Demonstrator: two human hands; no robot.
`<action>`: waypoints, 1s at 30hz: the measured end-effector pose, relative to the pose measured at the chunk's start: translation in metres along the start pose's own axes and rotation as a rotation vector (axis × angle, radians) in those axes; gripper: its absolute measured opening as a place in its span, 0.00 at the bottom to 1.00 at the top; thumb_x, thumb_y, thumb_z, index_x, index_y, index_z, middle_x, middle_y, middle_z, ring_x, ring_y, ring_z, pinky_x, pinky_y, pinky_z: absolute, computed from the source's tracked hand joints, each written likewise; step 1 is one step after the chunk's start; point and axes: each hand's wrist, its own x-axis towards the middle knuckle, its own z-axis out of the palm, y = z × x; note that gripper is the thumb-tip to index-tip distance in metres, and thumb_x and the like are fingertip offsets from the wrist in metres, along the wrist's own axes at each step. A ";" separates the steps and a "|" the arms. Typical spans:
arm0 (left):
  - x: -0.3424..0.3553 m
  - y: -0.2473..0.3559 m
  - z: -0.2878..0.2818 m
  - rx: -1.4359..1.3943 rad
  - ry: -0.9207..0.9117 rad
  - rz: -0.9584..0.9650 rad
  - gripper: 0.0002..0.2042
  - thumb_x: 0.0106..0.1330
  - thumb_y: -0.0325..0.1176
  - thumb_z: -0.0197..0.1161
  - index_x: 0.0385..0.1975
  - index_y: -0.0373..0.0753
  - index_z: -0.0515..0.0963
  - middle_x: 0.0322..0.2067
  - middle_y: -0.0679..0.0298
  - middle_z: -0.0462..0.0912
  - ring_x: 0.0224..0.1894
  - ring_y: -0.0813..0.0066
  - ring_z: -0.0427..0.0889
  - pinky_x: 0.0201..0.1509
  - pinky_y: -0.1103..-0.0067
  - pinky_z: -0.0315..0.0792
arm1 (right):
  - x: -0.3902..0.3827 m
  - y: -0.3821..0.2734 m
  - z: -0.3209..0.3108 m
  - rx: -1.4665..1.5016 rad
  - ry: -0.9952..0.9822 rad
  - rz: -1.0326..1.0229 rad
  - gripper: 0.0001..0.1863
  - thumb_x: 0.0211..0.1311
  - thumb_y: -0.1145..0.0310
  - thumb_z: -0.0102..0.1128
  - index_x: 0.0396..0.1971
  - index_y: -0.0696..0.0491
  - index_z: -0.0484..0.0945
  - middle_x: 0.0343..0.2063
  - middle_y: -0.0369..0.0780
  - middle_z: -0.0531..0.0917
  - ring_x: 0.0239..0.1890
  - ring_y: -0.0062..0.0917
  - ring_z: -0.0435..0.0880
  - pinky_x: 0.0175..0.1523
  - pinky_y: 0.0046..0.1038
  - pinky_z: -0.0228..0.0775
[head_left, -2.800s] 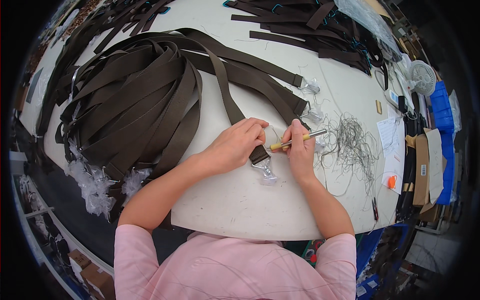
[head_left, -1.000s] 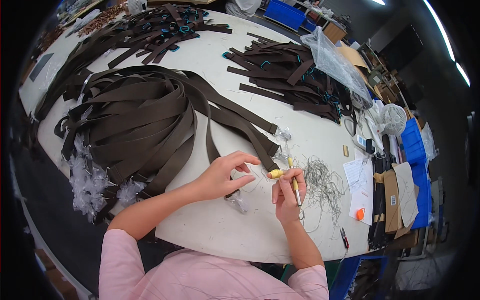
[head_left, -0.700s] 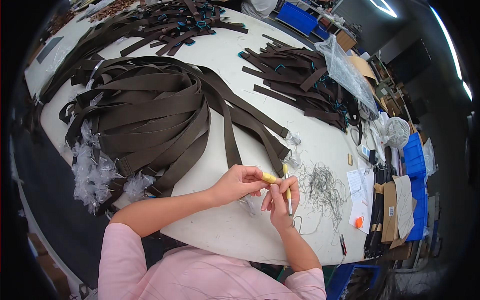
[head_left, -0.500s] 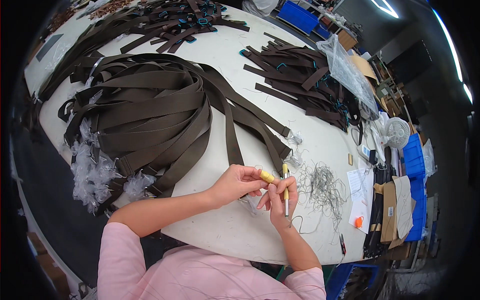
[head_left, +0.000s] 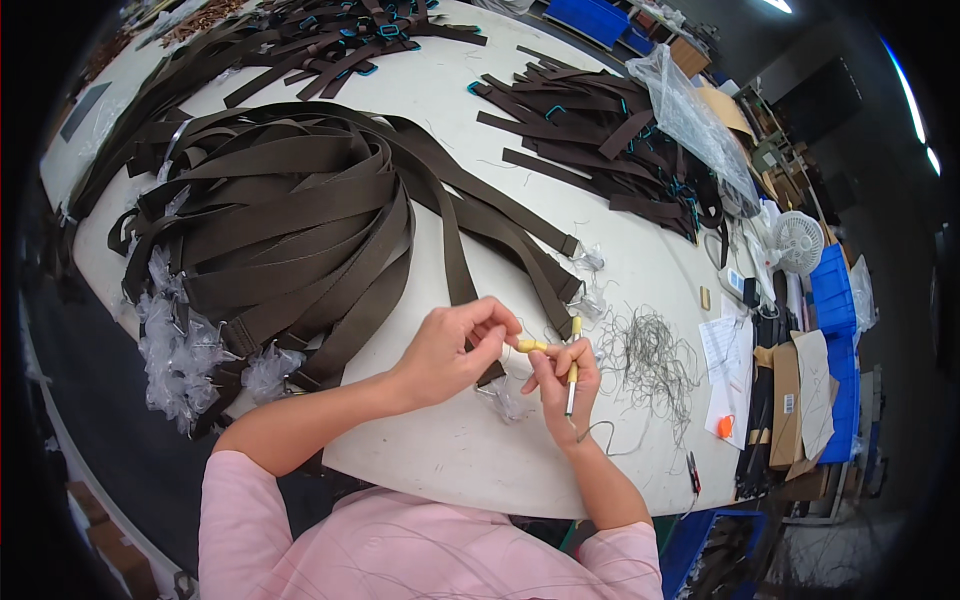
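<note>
My right hand point(head_left: 565, 385) is closed round a slim pen-like tool with a yellow upper part point(head_left: 572, 373) and a metal lower end pointing toward my wrist. A yellow wrap point(head_left: 530, 346) sits at the end of that hand's index finger. My left hand point(head_left: 455, 345) is pinched beside the wrap, thumb against fingers; anything held there is too small to make out. Beyond it, a large bundle of dark brown webbing straps point(head_left: 300, 220) spreads over the white table point(head_left: 430, 455). One strap end with a clear plastic-wrapped piece point(head_left: 507, 400) lies below my hands.
A tangle of dark thread point(head_left: 645, 365) lies right of my hands, with small red-and-black snips point(head_left: 693, 475) nearer me. Shorter straps with blue buckles point(head_left: 590, 130) are piled at the far right. Papers point(head_left: 725, 370), a white fan point(head_left: 798, 242) and blue bins point(head_left: 832, 295) line the right side.
My left hand has drawn slightly left and up from the yellow-wrapped finger. My right hand keeps hold of the tool. The whole view has shifted a little.
</note>
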 end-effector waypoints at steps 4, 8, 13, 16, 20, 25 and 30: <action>0.010 -0.008 -0.015 0.239 0.058 0.114 0.06 0.70 0.23 0.56 0.41 0.34 0.80 0.33 0.61 0.84 0.36 0.74 0.83 0.42 0.78 0.77 | 0.006 -0.015 -0.011 -0.054 0.080 -0.050 0.15 0.71 0.80 0.57 0.31 0.52 0.60 0.39 0.49 0.86 0.26 0.15 0.83 0.25 0.16 0.73; 0.007 -0.016 -0.023 0.522 -0.131 0.121 0.07 0.67 0.21 0.59 0.41 0.35 0.80 0.37 0.59 0.78 0.39 0.63 0.80 0.44 0.73 0.75 | 0.012 -0.009 -0.025 -0.107 0.167 -0.107 0.12 0.73 0.77 0.57 0.33 0.53 0.62 0.38 0.45 0.87 0.32 0.19 0.87 0.27 0.15 0.71; 0.000 -0.044 0.008 0.465 -0.294 0.243 0.11 0.65 0.23 0.62 0.46 0.35 0.77 0.49 0.58 0.73 0.48 0.65 0.77 0.49 0.73 0.75 | -0.007 0.025 -0.024 -0.567 0.021 -0.410 0.14 0.59 0.79 0.69 0.36 0.56 0.70 0.36 0.46 0.85 0.35 0.32 0.87 0.35 0.29 0.76; 0.006 -0.042 0.006 0.370 -0.382 0.076 0.14 0.64 0.24 0.64 0.49 0.36 0.76 0.52 0.58 0.71 0.52 0.65 0.74 0.52 0.72 0.75 | -0.006 0.022 -0.030 -0.743 -0.125 -0.437 0.16 0.54 0.81 0.70 0.36 0.56 0.69 0.34 0.44 0.84 0.36 0.37 0.83 0.41 0.34 0.74; 0.009 -0.049 0.005 0.423 -0.372 0.114 0.12 0.62 0.26 0.65 0.45 0.35 0.77 0.48 0.58 0.72 0.50 0.63 0.75 0.50 0.71 0.74 | -0.007 0.025 -0.028 -0.796 -0.249 -0.424 0.19 0.47 0.84 0.69 0.35 0.55 0.69 0.34 0.42 0.82 0.36 0.39 0.77 0.45 0.37 0.70; 0.018 -0.048 0.015 0.458 -0.323 0.106 0.06 0.60 0.26 0.66 0.36 0.34 0.78 0.40 0.59 0.74 0.45 0.63 0.77 0.48 0.71 0.75 | 0.010 0.029 -0.029 -0.891 -0.284 -0.594 0.18 0.47 0.82 0.68 0.36 0.54 0.69 0.33 0.42 0.81 0.35 0.39 0.76 0.43 0.38 0.69; 0.020 -0.050 0.021 0.416 -0.258 0.059 0.04 0.64 0.26 0.65 0.32 0.33 0.79 0.35 0.59 0.77 0.37 0.65 0.80 0.41 0.72 0.77 | 0.026 0.021 -0.036 -0.734 -0.119 -0.759 0.13 0.63 0.72 0.64 0.44 0.57 0.72 0.34 0.41 0.81 0.33 0.37 0.79 0.43 0.33 0.73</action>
